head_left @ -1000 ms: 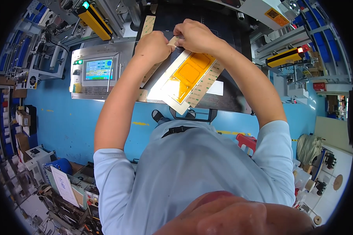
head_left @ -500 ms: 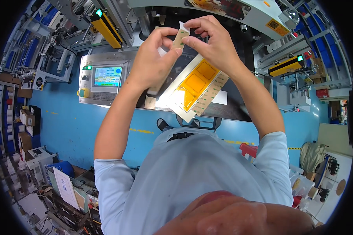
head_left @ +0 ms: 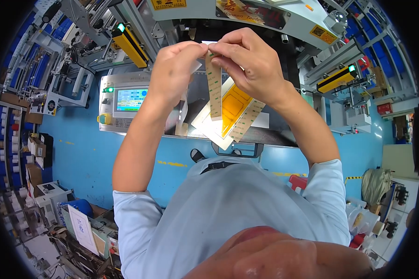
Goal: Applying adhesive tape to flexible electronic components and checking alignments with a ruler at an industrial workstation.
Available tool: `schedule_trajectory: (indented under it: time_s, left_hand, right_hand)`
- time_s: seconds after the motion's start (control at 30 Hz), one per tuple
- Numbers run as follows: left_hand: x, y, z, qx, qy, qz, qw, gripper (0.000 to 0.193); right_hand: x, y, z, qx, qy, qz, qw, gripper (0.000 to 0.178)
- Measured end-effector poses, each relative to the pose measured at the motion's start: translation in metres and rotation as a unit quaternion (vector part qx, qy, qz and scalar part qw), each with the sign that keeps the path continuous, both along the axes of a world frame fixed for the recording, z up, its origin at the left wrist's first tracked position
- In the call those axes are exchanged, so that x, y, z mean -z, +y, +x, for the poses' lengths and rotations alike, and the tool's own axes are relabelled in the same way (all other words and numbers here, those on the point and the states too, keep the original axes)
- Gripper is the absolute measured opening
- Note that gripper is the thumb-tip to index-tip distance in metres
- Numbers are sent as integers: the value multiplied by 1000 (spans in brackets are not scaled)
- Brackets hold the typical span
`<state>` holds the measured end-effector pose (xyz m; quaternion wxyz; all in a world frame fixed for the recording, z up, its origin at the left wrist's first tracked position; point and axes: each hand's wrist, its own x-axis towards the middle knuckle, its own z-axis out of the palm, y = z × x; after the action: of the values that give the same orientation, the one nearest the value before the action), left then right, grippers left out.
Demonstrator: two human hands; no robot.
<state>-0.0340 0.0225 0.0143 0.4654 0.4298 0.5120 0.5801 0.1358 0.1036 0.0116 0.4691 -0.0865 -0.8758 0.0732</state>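
My hands meet at the machine's black work surface, fingertips pinched close together. Between finger and thumb, my right hand (head_left: 251,65) grips the upper end of a beige adhesive strip (head_left: 214,90) with small green print; it hangs down. My left hand (head_left: 172,69) is closed at the same end, and a pale translucent backing strip (head_left: 183,109) trails below it. Fingers hide exactly where the two strips join. Under the hanging strip lies a white-edged sheet with amber-yellow panels (head_left: 234,103), tilted on the surface. Another beige printed strip (head_left: 250,118) runs along its right side.
A control box with a lit screen (head_left: 129,100) and a yellow knob (head_left: 105,119) stands left of the work surface. Yellow light bars (head_left: 130,45) (head_left: 336,79) flank the machine. Its pale housing (head_left: 265,18) overhangs the far side. A dark handle (head_left: 237,149) sticks out at the near edge.
The adhesive strip has swung from a slant between both hands to hanging straight down over the yellow sheet. My left hand has turned, with the pale strip trailing beneath. The view has shifted slightly.
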Motion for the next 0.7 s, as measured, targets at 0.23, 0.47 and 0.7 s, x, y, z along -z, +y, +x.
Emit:
schedule_trajectory:
  time_s: [0.23,0.47,0.7]
  left_hand:
    - [-10,2,2,-10,24,-34,999,25]
    - [-11,4,8,-38,63,-24,997,22]
    - [-13,3,6,-64,62,-33,995,24]
  right_hand:
    - [3,3,0,16,19,124,992,25]
    - [7,11,-3,8,31,195,980,22]
    - [4,15,-3,42,21,165,985,20]
